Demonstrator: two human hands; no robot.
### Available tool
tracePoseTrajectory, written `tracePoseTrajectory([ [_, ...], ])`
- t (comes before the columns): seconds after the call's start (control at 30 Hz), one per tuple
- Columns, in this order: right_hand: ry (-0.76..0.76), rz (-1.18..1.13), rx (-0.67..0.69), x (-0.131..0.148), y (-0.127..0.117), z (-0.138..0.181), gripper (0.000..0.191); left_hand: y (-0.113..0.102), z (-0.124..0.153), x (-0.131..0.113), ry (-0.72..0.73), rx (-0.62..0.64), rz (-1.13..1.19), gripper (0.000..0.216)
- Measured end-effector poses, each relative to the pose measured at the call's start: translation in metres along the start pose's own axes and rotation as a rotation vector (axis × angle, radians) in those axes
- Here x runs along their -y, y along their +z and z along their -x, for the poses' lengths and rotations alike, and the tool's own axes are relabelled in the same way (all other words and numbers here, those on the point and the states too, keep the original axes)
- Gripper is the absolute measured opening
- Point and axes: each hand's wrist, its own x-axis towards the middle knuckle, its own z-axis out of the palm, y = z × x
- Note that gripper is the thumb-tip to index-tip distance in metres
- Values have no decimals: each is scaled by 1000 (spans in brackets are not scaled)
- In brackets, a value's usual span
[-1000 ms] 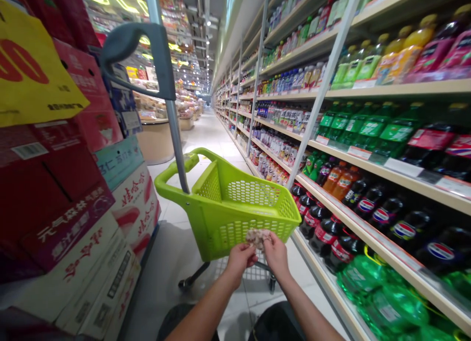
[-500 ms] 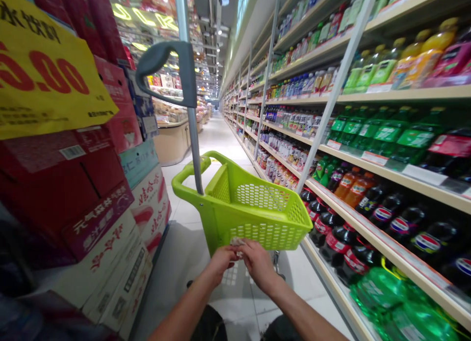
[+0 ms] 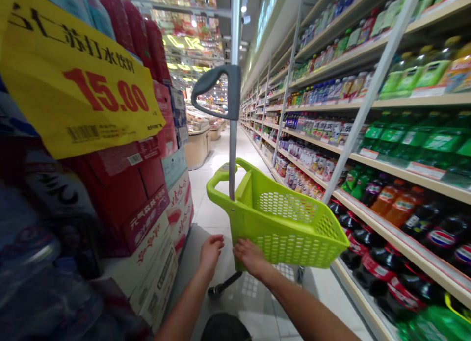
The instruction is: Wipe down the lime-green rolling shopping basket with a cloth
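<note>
A lime-green rolling basket (image 3: 279, 228) with a perforated body and a tall grey pull handle (image 3: 233, 93) stands on the floor before me. My right hand (image 3: 252, 257) is at its near lower corner, fingers extended and slightly bent over the green wall. Whether they touch it is hard to tell. Just left of the basket, my left hand (image 3: 211, 253) is raised with loosely bent fingers and a gap at the thumb. Nothing shows in either hand; the palms are hidden.
Shelves of bottled drinks (image 3: 412, 140) line the right side. Stacked drink cartons (image 3: 142, 203) rise on the left under a yellow price sign (image 3: 91, 86). A basket wheel (image 3: 215, 291) rests on the tiled floor (image 3: 206, 194), and the aisle runs straight ahead.
My hands have moved apart; the small crumpled whitish thing between them is out of sight. The view has turned left, so the basket sits farther right.
</note>
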Motion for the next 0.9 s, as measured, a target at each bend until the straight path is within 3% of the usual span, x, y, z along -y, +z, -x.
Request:
tracePoseTrajectory([
  [0.07,-13,1,-109,-4,-11,2,25,4,-4,-5,73,-29,-49,17],
  [0.17,43,36,-410,-25,-42,-19,35,14,-8,-20,216,-65,-127,21],
  [0.23,50,60,-494,-39,-48,-30,35,22,-8,-31,301,-74,-172,27],
  [0.3,-23,69,-484,-43,-37,-24,32,29,-4,-40,438,-71,-265,30],
  [0.43,-126,48,-436,-34,-2,19,33,39,7,-48,803,-13,-559,35],
  [0.5,-109,34,-435,-33,-1,34,33,45,10,-51,905,38,-674,38],
  [0.63,98,2,-455,-53,-25,41,36,61,11,-56,1031,170,-956,43],
  [0.7,167,2,-434,-60,-25,53,37,68,10,-55,1060,231,-1114,46],
  [0.9,260,-19,-85,-55,0,125,37,81,4,-43,1048,202,-1395,56],
])
